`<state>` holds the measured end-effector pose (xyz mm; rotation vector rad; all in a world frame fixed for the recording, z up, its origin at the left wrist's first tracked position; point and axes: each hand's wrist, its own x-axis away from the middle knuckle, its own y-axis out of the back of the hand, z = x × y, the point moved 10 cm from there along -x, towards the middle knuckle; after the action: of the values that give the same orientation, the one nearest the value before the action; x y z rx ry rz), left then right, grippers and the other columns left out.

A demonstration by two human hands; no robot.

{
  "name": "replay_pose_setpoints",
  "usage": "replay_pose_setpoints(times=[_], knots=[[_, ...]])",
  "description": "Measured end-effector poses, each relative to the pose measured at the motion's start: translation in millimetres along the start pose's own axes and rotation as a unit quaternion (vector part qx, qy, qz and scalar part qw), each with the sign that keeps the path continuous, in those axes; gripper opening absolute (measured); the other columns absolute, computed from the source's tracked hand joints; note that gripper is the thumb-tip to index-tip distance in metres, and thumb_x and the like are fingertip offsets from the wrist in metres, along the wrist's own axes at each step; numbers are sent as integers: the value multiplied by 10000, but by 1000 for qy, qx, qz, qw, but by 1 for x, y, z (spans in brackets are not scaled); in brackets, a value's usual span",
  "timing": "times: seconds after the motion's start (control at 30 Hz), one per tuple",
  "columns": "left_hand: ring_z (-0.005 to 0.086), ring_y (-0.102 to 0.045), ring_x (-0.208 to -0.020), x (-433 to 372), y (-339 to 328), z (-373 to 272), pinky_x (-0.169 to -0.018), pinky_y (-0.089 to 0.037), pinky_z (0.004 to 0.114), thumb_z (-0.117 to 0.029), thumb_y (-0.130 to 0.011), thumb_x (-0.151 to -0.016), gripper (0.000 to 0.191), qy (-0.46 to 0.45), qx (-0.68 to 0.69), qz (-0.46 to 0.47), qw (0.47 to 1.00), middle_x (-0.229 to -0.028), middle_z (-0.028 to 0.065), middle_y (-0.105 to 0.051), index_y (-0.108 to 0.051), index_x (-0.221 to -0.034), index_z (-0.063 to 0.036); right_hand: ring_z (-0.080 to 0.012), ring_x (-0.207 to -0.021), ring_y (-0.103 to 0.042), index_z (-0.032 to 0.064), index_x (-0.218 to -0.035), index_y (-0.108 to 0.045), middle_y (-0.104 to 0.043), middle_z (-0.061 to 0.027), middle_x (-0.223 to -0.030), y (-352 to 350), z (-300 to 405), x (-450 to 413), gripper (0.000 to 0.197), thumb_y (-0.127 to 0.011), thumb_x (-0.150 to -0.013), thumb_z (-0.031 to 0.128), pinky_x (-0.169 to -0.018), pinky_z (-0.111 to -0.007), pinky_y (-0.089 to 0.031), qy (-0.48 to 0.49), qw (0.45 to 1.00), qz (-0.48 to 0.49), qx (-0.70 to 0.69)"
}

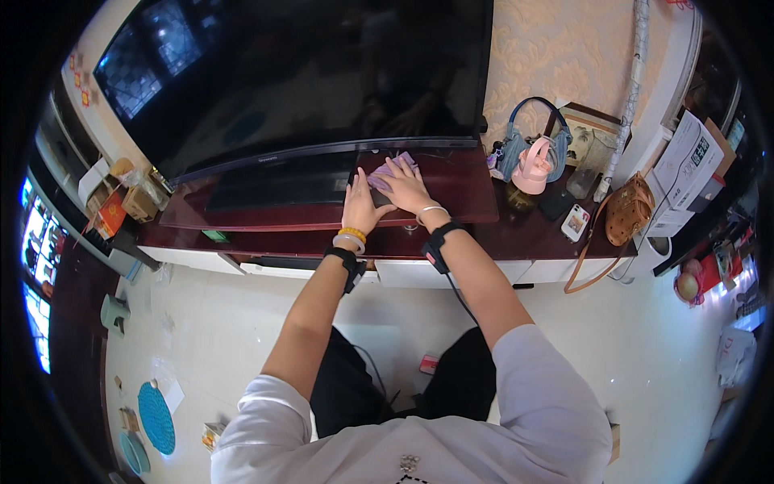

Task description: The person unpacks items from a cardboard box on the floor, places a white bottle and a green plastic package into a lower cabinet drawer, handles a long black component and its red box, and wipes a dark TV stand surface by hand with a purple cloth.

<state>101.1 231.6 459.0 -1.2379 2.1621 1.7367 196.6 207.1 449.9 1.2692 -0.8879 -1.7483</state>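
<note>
My right hand (407, 192) lies spread over a folded purple cloth (409, 161), pressing it onto the dark red raised shelf (462, 196) under the television. The cloth shows past my fingertips, while its middle is hidden under the palm. Just left of it, my left hand (361, 209) holds nothing. Its fingers are stretched forward at the right end of the television's black base (278, 187), and its thumb points toward my right hand. Above both hands stands the large, switched-off television (302, 72), its lower edge close to the fingertips.
On the cabinet top (484, 239) at right are a pink-lidded bottle (532, 172), a blue denim handbag (514, 148), a black wallet (556, 204), a phone (575, 222) and a brown bag (630, 209). Cardboard boxes (140, 204) sit at left. A phone-like red object (429, 364) lies on the floor.
</note>
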Motion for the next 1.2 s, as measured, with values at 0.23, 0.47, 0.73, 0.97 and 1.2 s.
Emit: replay_pose_setpoints(times=[0.23,0.47,0.73,0.97,1.2], knots=[[386,-340,-1287,4,6,10,-1053,-284,464,-327,-765,-653,1095,-4,3,-6,1000,-1300,302,-421,-77,-1384,111,-302,-1302,-329,82,-1192,-574,-460,-95,-1351,22,35,50,393,-602,-820,203,-1069,-407,-274,88,994,-28,-63],[399,-393,-1245,3,12,5,-1031,-324,437,-357,-773,-646,1134,-6,38,2,999,-1277,320,-432,-46,-1410,58,-164,-967,-528,-16,-1221,-510,-604,-127,-1092,59,-16,92,403,-546,-908,235,-906,-311,-404,-173,906,71,-380],[349,-488,-1159,7,1,-2,-1006,-342,474,-433,-783,-621,1216,-1,25,-2,1000,-1239,227,-518,6,-1408,55,-360,-1125,-523,111,-1183,-566,-552,-158,-1231,49,-12,-1,330,-545,-871,215,-1014,-361,-334,-33,992,-17,-121],[329,-461,-1206,4,10,17,-1044,-268,517,-365,-730,-690,1119,28,43,-1,999,-1261,217,-509,21,-1422,27,-345,-1285,-321,168,-1177,-596,-477,-112,-1321,14,51,36,346,-560,-839,231,-1035,-539,-228,53,996,-67,33],[403,-327,-1290,2,15,6,-1062,-248,505,-347,-687,-752,961,29,-9,36,999,-1362,223,-393,-74,-1454,-113,-313,-1207,-460,23,-1102,-586,-577,-158,-1170,57,31,110,326,-552,-782,-30,-1022,-373,-354,-2,974,10,-226]])
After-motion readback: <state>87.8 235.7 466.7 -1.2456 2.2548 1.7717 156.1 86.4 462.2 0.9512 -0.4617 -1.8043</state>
